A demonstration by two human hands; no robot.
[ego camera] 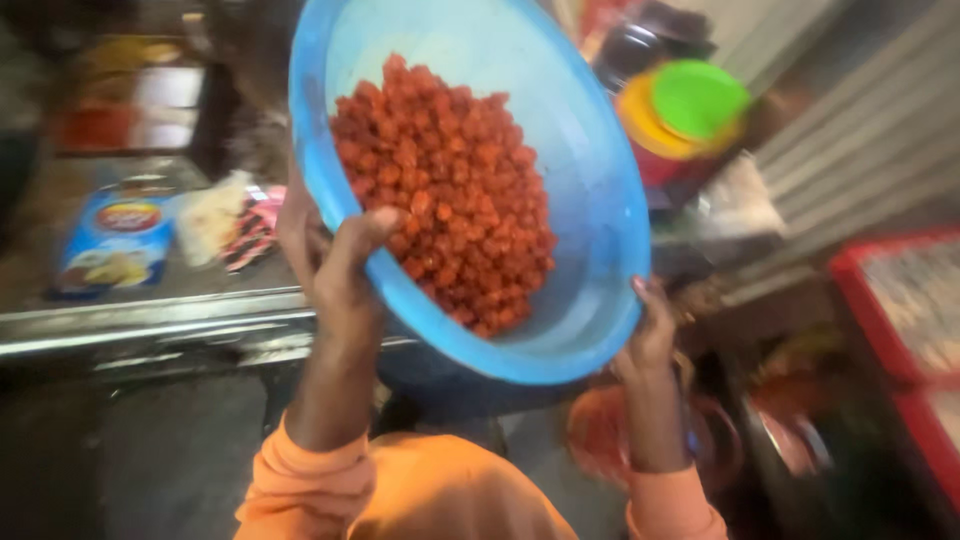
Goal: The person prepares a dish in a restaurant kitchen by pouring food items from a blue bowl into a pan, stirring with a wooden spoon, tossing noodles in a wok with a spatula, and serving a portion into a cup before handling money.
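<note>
A big blue plastic bowl (590,190) is tilted toward me, raised above the counter. It holds a heap of small red-orange coated pieces (450,190). My left hand (335,265) grips the bowl's left rim, thumb over the edge beside the pieces. At the lower right rim my right hand (648,335) holds the bowl from beneath. Both arms wear orange sleeves (320,480).
A steel counter edge (150,325) runs at left, with a blue snack packet (115,240) and other wrapped packets (235,225) on it. Stacked green and yellow plates (690,105) sit at upper right. A red crate (900,310) stands at right, with a reddish container (600,430) below the bowl.
</note>
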